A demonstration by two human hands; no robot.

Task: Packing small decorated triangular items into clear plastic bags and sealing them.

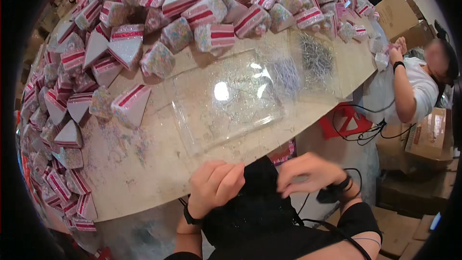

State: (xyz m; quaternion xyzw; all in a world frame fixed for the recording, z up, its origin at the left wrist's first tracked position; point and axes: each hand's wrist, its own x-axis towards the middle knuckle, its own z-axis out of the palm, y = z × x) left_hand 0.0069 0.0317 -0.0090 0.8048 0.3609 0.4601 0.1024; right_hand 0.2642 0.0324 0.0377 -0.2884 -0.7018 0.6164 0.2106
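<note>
My left hand (216, 185) is at the table's near edge, its fingers curled and pressed together. Apart from it, to the right, my right hand (308, 173) hovers beyond the edge with bent fingers, slightly blurred. Whatever either hand pinches is hidden or too small to make out. In front of them lies a clear plastic tray (190, 127) with glittery bits on it. Past its right side are a pile of fine lilac strands (287, 74) and a pile of silvery strands (316, 58). A pink-and-white cake-slice ornament (131, 106) lies left of the tray, beside a sprinkle-covered one (100, 102).
Many more cake-slice ornaments (207, 12) are heaped along the far and left sides of the pale table (144, 190). Loose sprinkles (127, 144) are scattered at left. Another person (418, 86) works at the right, near cardboard boxes (430, 135), black cables (375, 132) and a red object (344, 120).
</note>
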